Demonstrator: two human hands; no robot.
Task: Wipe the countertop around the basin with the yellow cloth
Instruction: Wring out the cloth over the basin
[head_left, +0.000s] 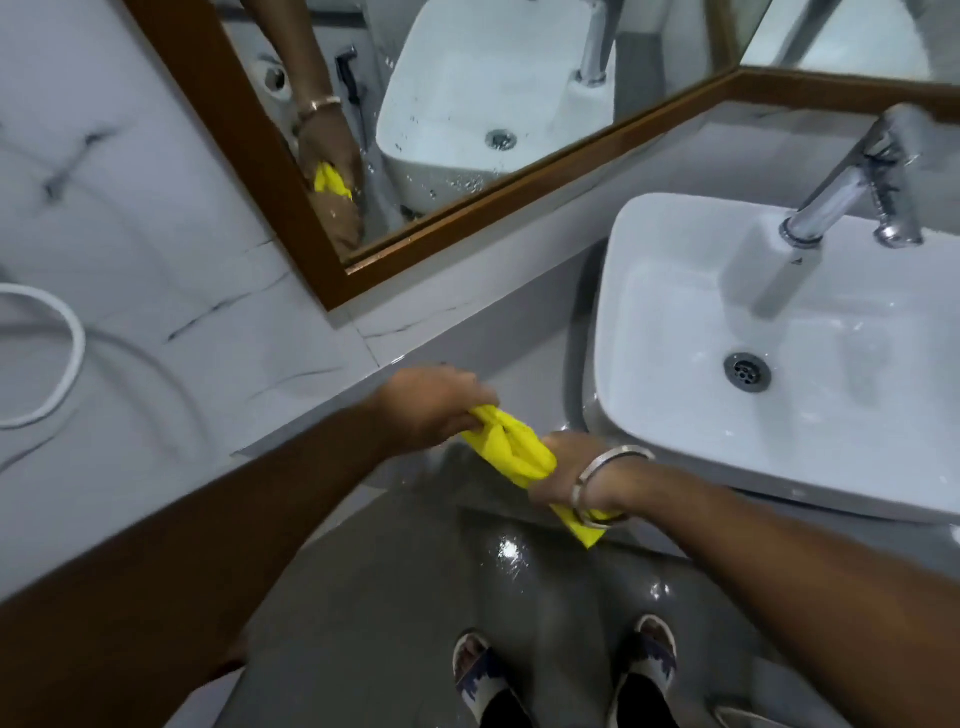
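While both hands (498, 447) grip the twisted yellow cloth (511, 449), the basin (675, 415) sits just right.

Head camera looks steeply down, close above countertop (519, 322).

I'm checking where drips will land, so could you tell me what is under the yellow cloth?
Wet grey floor shows under the twisted cloth; both hands cover its ends.

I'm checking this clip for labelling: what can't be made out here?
- Head view: the countertop to the right is cut off by the frame edge.
- The cloth ends are hidden inside the left hand and right hand.
- The counter under the basin is hidden.
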